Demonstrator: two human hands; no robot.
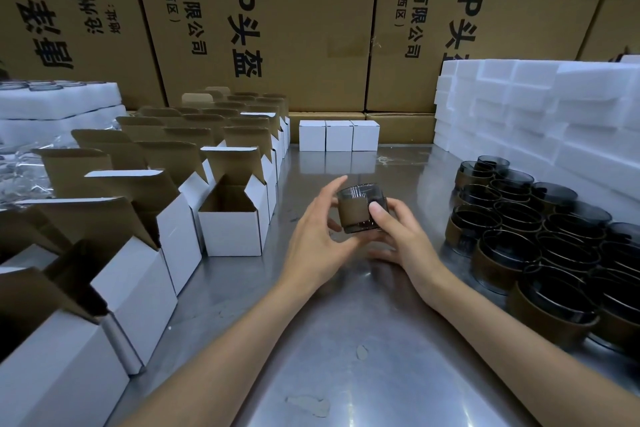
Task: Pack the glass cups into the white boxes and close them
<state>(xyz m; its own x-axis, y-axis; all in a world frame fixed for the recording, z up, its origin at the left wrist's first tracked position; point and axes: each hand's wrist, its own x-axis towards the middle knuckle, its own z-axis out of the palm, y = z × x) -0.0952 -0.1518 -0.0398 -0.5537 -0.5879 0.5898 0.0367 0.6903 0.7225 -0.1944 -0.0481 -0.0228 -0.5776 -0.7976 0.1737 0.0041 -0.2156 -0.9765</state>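
Your left hand (320, 218) and right hand (398, 229) together clasp one smoked glass cup (360, 208) above the steel table (346, 340). The nearest open white box (232, 218) stands just to their left, mouth up, so your left hand is closer; the cup looks upright.

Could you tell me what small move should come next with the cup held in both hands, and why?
Probably carry the glass cup, held by the left hand and right hand, leftward into the nearest open white box; it looks empty, flaps up.
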